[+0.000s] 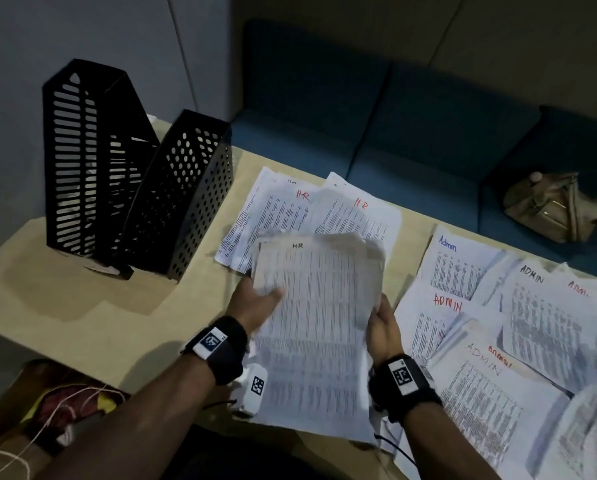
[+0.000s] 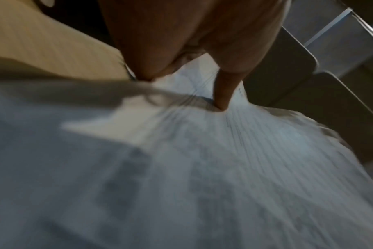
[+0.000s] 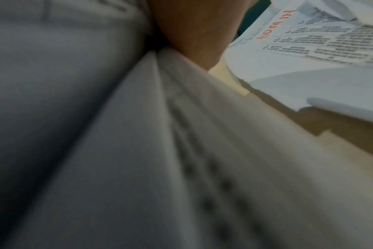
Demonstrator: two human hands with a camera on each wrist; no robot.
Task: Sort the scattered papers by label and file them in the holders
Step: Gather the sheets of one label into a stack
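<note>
HR stack (image 1: pixel 319 327), center frame, pinched at both side edges: your left hand (image 1: pixel 255 303) and right hand (image 1: pixel 382 327) each grip it. Long axis runs away from you; holders (image 1: pixel 134 174) sit upper left, left hand nearer.
</note>
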